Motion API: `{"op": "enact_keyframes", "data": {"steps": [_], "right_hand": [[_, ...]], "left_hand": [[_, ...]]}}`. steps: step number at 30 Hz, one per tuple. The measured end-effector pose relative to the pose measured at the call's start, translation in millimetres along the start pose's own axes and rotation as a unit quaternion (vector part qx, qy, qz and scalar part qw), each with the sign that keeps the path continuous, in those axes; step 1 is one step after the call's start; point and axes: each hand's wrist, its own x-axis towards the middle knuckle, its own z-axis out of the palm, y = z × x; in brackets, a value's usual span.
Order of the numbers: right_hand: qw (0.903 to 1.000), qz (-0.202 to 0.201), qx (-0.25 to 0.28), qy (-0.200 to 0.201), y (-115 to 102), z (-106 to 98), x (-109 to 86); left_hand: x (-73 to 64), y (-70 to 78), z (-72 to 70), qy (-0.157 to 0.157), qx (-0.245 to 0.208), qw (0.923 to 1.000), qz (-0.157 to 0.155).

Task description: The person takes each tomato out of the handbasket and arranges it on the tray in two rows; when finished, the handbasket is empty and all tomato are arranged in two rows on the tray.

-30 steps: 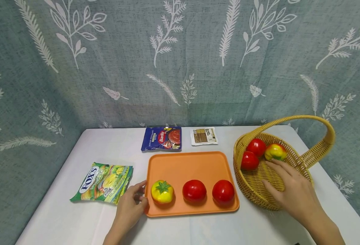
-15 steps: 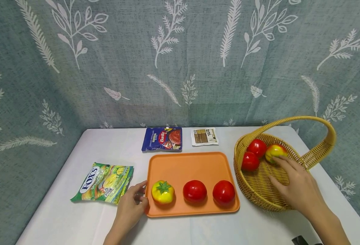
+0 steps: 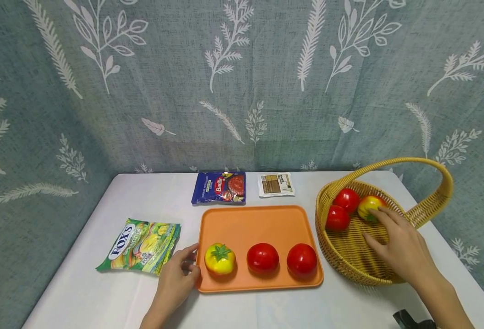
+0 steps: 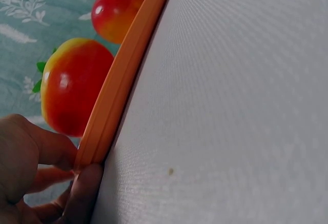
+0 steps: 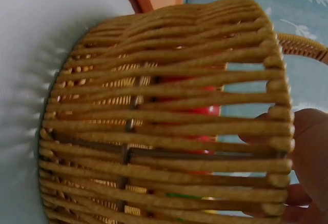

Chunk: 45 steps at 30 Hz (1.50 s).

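My left hand (image 3: pixel 176 277) grips the left edge of an orange tray (image 3: pixel 254 224), its fingers and thumb at the rim near the front corner. On the tray lie a yellow-red, tomato-like fruit (image 3: pixel 220 259) with a green leafy top and two red round fruits (image 3: pixel 263 258). My right hand (image 3: pixel 402 242) reaches into a wicker basket (image 3: pixel 328 251). Its fingertips touch another yellow-red fruit (image 3: pixel 367 208), while the thumb stays apart from it. Two red fruits (image 3: pixel 337 218) sit on the basket's left side. In the right wrist view, the basket wall (image 5: pixel 169 116) hides most of the contents.
A green FOX'S candy bag (image 3: pixel 140 246) lies left of the tray. Behind the tray are a blue Barilla pouch (image 3: pixel 219 187) and a small white-and-brown packet (image 3: pixel 276 184). The basket's tall handle (image 3: pixel 439 183) arches over its right side. Patterned cloth (image 3: pixel 242 91) hangs behind the table.
My right hand has shifted slightly right within the basket, its fingertips staying at the yellow-red fruit. A black object at the lower right has come further into view. My left hand keeps its place.
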Motion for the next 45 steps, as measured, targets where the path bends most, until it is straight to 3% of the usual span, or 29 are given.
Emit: {"op": "enact_keyframes", "data": {"steps": [12,25,45], "right_hand": [[0.9998,-0.015,-0.013,0.001,11,4,8.5],[0.9994,-0.027,-0.017,-0.012,20,8,16.7],[0.9927,0.001,-0.036,-0.115,34,14,32.3]], "left_hand": [[-0.6,0.8,-0.2,-0.002,0.002,0.9999,-0.012],[-0.1,-0.4,0.4,0.003,0.002,1.0000,0.000],[-0.9,0.7,0.9,0.004,0.004,1.0000,-0.004]]}}
